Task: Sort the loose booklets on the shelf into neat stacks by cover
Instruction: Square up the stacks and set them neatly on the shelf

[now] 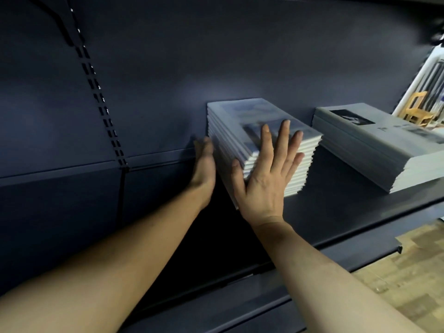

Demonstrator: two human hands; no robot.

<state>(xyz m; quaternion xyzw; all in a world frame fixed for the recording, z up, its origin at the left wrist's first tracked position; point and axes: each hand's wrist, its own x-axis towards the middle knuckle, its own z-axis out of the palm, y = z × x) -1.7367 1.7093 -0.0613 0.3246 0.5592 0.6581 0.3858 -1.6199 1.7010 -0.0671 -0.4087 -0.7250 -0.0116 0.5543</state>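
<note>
A tall stack of booklets with pale blue photo covers stands on the dark shelf near its middle. My left hand lies flat against the stack's left side, fingers straight. My right hand presses flat on the stack's front corner and top, fingers spread. Neither hand grips a booklet. A second, lower stack of grey booklets with a dark photo on the cover sits to the right, apart from the first.
The dark back panel rises right behind the stacks, with a slotted upright at the left. A lower shelf edge runs below. Wooden floor and a wooden chair show at the right.
</note>
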